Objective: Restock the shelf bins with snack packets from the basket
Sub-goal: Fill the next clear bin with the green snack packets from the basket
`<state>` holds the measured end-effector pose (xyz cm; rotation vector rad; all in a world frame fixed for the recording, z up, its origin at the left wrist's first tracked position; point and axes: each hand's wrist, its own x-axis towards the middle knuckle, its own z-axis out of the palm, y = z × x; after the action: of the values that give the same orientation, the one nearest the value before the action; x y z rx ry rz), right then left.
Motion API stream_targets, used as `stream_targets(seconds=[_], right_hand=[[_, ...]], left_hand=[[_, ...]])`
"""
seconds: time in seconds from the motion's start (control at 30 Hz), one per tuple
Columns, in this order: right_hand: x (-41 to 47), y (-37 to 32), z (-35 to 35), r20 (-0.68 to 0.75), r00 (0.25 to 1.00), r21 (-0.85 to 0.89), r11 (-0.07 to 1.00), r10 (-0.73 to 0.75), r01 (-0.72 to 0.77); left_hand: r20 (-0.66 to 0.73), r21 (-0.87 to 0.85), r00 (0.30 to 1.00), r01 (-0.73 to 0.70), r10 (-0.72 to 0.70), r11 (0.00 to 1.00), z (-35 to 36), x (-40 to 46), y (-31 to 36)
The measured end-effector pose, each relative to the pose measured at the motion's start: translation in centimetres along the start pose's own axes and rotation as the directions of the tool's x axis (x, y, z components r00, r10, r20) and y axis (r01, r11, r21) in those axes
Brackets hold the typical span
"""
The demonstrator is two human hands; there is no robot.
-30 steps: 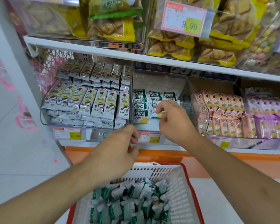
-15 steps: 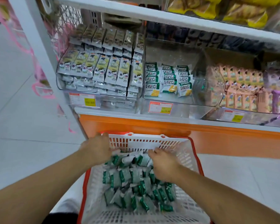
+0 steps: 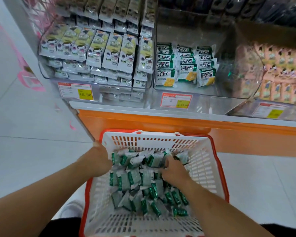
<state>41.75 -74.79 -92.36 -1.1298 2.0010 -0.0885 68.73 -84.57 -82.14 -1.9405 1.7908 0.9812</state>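
Both hands reach into one white basket (image 3: 202,161) at lower centre. The right hand (image 3: 173,170) curls around green snack packets (image 3: 135,178); the left hand's (image 3: 97,161) grip cannot be told. Three packet rows fill the middle bin (image 3: 229,86).

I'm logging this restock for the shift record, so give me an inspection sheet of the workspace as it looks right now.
Surface: white shelf above an orange base, pale tiled floor.
Job's things: white basket with red rim, holding green snack packets; middle clear bin partly filled with three rows of green packets.
Clutter: nothing seen.
Grippers: left hand at the basket's left rim; right hand among the packets, grip hidden.
Cables: nothing seen.
Surroundings: full bin of grey packets left, pink packets right, price tags.
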Motion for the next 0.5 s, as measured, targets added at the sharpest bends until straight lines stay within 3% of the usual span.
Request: stream_targets(seconds=[0.13,0.27,0.33,0.4,0.5], right_hand=[[-0.8,0.0,-1.2,-0.034,0.999,-0.002,1.000,0.025,-0.025],[-2.1,-1.8,-4.9,0.167,0.985,0.013,0.999,0.044,-0.047],[-3.4,-3.7,-7.6,0.242,0.970,-0.002,1.000,-0.002,0.003],[-5.4,-6.0,-10.6,0.282,0.954,0.016,0.995,-0.101,0.101],[-9.2,-9.0,-15.3,0.264,0.933,0.108,0.969,-0.245,0.224]], left_hand=[[0.026,0.096,1.000,-0.002,-0.001,0.995,-1.1,-0.7,0.4],[0.022,0.481,0.997,-0.075,0.074,0.873,-3.7,-3.0,1.6],[0.032,0.571,0.990,-0.132,0.140,0.810,-5.1,-4.7,3.0],[0.096,0.541,0.964,-0.259,0.247,0.800,-6.4,-6.2,4.5],[0.203,0.262,0.880,-0.471,0.429,0.843,-7.6,-8.7,6.8]])
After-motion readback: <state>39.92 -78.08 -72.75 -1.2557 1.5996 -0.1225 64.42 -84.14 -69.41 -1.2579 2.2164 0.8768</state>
